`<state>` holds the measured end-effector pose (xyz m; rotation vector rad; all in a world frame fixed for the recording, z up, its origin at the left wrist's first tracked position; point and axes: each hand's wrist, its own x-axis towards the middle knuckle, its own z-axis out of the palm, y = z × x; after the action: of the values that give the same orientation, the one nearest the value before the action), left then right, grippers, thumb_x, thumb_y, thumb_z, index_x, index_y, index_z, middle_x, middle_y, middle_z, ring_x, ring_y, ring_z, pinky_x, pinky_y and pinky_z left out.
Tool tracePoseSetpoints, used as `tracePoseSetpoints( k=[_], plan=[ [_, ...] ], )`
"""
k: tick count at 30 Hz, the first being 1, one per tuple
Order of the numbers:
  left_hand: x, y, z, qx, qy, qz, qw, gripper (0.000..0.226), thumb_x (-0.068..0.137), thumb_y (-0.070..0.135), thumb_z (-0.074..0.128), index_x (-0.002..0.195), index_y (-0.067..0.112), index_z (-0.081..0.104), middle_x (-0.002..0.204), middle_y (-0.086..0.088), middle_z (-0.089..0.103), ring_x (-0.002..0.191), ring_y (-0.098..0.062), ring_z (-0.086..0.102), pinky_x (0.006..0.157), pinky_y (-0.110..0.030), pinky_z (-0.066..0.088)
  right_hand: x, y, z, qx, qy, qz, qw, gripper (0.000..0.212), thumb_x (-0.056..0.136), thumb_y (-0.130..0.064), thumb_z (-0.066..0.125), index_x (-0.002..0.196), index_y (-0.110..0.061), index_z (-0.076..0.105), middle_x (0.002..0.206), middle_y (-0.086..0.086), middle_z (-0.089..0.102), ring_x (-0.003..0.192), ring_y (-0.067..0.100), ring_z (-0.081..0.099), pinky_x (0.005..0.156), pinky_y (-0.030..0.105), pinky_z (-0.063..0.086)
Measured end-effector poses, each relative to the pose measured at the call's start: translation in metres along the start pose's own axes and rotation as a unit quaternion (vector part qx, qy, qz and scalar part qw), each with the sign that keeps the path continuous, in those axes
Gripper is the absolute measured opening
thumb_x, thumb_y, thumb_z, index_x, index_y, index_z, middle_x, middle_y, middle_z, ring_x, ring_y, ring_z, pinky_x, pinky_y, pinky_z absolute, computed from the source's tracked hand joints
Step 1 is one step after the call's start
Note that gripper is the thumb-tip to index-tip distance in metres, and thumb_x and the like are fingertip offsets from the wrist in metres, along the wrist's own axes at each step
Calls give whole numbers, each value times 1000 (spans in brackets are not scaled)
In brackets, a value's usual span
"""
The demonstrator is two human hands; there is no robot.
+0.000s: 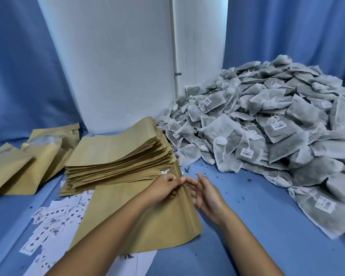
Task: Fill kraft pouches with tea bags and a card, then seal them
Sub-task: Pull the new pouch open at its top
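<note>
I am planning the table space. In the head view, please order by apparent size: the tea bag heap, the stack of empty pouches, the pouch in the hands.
1. tea bag heap
2. stack of empty pouches and pouch in the hands: similar; nearness enlarges the held one.

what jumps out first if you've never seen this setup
A big heap of tea bags fills the right side of the blue table. A tall stack of flat kraft pouches sits left of centre. In front, the left hand pinches the edge of one pouch, with the right hand beside it.
</note>
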<state>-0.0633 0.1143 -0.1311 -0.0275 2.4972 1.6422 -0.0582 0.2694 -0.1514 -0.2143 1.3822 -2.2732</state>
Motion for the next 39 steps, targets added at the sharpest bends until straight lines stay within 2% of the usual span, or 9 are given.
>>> tracePoseSetpoints(
  k=[4, 7, 10, 14, 17, 21, 25, 31, 39],
  plan=[
    [0, -5, 2, 0, 22, 39, 999, 31, 94, 12, 54, 64, 17, 45, 55, 1, 45, 48, -8, 44, 52, -22, 39, -4, 2, 3, -40, -2, -33, 999, 32, 98, -13, 40, 110, 3, 65, 105, 18, 69, 90, 22, 65, 76, 28, 52],
    [0, -2, 6, 120, 94, 141, 978, 35, 89, 4, 50, 60, 19, 37, 57, 2, 41, 55, -8, 37, 57, -27, 31, -7, 4, 7, -150, 37, -46, 987, 31, 93, -1, 42, 74, -2, 66, 67, 8, 60, 63, 16, 55, 57, 20, 42],
    [-7, 2, 11, 219, 126, 221, 942, 32, 83, 7, 49, 61, 22, 31, 58, 7, 37, 54, -5, 33, 54, -28, 26, -6, 7, 5, -272, 76, -77, 956, 25, 89, -2, 46, 68, -7, 58, 52, -4, 45, 52, 10, 39, 51, 18, 30],
    [-15, 5, 17, 423, 135, 336, 831, 5, 83, 16, 46, 87, 18, 48, 93, -1, 47, 66, -20, 48, 52, -33, 39, -8, 6, 1, -290, 66, -58, 953, 22, 89, -3, 52, 69, -5, 61, 53, 4, 43, 47, 10, 34, 48, 22, 27],
    [-16, 8, 20, 479, 117, 403, 771, 20, 81, 21, 40, 94, 19, 55, 94, 2, 54, 70, -19, 55, 48, -32, 44, -9, 2, -2, -238, 86, -25, 967, 24, 90, 2, 49, 68, -4, 56, 53, 7, 46, 48, 13, 40, 47, 19, 33],
    [-14, 13, 16, 412, 103, 451, 785, 14, 83, 19, 50, 89, 14, 61, 79, 3, 61, 69, -17, 58, 50, -31, 47, -11, -3, -5, -50, 31, 24, 998, 19, 91, 10, 48, 83, 8, 65, 74, 16, 68, 64, 17, 67, 64, 25, 57],
    [-7, 10, 16, 420, 115, 507, 744, 27, 86, 22, 46, 64, 12, 57, 62, -1, 53, 57, -21, 51, 41, -27, 39, -11, 1, -2, -34, 17, 48, 998, 25, 84, 20, 44, 97, 15, 64, 97, 25, 64, 89, 28, 65, 89, 34, 55],
    [0, 17, 21, 391, 125, 530, 742, 42, 88, 18, 46, 47, 10, 52, 48, -1, 46, 48, -21, 45, 39, -24, 33, -9, -4, -4, -67, 52, 60, 995, 44, 86, 20, 36, 69, -1, 71, 70, 13, 68, 59, 16, 67, 56, 21, 55],
    [-1, 23, 4, 375, 142, 530, 747, 44, 89, 15, 47, 47, 7, 52, 47, -2, 45, 50, -20, 43, 45, -24, 34, -10, 5, 11, -120, 84, 36, 989, 18, 92, -6, 55, 83, 3, 68, 68, 15, 61, 50, 17, 48, 46, 23, 39]
  ],
)
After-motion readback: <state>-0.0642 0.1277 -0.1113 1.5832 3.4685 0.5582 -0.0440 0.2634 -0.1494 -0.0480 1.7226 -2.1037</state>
